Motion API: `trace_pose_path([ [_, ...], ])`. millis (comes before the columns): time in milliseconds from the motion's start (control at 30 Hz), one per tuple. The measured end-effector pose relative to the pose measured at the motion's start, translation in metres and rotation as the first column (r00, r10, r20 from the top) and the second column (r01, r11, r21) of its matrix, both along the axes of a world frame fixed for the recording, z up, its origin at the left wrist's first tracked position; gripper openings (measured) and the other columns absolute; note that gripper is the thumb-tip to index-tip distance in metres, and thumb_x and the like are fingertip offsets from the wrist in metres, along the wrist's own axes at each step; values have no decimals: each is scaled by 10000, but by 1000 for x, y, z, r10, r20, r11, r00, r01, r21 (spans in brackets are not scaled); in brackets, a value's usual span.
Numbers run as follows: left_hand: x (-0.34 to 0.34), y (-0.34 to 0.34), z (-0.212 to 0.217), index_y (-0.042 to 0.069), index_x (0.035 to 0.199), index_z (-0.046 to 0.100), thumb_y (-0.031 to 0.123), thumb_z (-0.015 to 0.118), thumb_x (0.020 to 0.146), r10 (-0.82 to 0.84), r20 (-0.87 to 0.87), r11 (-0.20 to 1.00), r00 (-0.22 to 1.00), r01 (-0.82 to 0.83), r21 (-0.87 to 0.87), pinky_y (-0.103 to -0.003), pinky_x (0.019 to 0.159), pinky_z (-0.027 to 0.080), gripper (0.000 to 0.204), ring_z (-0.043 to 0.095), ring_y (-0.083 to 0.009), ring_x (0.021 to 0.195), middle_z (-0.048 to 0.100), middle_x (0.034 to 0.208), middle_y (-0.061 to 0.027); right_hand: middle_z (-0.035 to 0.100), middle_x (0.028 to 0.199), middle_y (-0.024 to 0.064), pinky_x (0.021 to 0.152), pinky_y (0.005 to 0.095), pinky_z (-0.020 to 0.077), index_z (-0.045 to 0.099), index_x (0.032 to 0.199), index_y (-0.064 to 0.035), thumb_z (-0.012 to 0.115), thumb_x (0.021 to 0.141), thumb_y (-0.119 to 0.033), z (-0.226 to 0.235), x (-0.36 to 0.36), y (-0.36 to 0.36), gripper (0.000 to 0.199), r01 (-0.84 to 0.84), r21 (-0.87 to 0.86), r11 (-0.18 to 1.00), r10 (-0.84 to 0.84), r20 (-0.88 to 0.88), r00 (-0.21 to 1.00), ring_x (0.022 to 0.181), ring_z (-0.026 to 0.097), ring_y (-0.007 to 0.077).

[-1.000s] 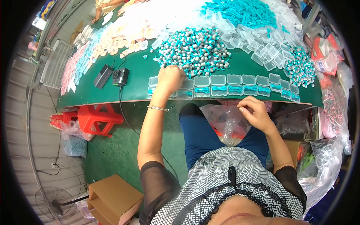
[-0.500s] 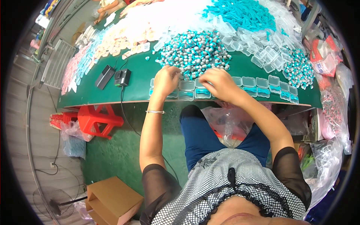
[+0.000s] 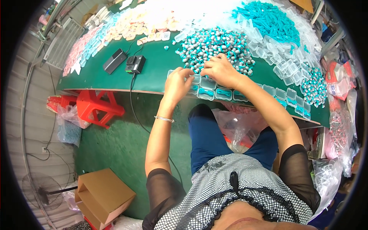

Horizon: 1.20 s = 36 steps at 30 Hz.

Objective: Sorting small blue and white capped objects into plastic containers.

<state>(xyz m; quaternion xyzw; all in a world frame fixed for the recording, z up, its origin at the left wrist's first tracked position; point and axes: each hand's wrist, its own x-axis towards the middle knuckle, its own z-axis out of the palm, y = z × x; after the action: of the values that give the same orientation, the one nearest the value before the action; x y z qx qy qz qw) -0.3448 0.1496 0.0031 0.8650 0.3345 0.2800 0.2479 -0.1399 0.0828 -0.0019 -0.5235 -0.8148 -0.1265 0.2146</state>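
Watching from my end, I see the right hand (image 3: 221,72) has crossed leftward over the row of clear boxes (image 3: 224,93); a second ago it hung apart, off to the right by the edge of the green table (image 3: 157,57). Now it sits just beside the left hand (image 3: 179,84), so I read this as both hands working one spot together. The pile of grey-and-teal pieces (image 3: 218,46) lies just beyond both hands, its near edge at the right fingertips. The boxes run beneath the hands and away to the right, several holding teal cords. The left fingers are curled narrowly toward the thumb, the right ones bent downward; I cannot tell whether either hand pinches a small piece.
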Motion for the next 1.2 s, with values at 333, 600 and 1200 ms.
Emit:
trace_pose_path([
  [333,12,0,-4,73,909,699,107,688,762,-23,-41,994,999,28,110,-361,624,494,151,624,-236,659,625,798,-96,571,821,-34,907,448,348,664,799,-181,640,736,-134,14,1,7,82,-43,-125,991,72,238,969,893,542,177],
  [600,30,-6,1,82,898,695,135,707,735,-57,-114,998,992,56,-15,-422,731,496,172,628,-308,842,642,865,-121,575,792,-26,870,466,356,684,812,-202,683,711,-173,3,10,5,105,-48,-61,997,49,9,999,891,559,176],
  [1200,24,-8,1,71,898,682,113,720,705,-8,-95,998,995,14,58,-387,679,482,200,619,-262,762,636,829,-81,583,828,-8,953,508,304,691,838,-203,648,740,-155,7,2,5,118,1,-89,996,12,146,989,934,534,207],
])
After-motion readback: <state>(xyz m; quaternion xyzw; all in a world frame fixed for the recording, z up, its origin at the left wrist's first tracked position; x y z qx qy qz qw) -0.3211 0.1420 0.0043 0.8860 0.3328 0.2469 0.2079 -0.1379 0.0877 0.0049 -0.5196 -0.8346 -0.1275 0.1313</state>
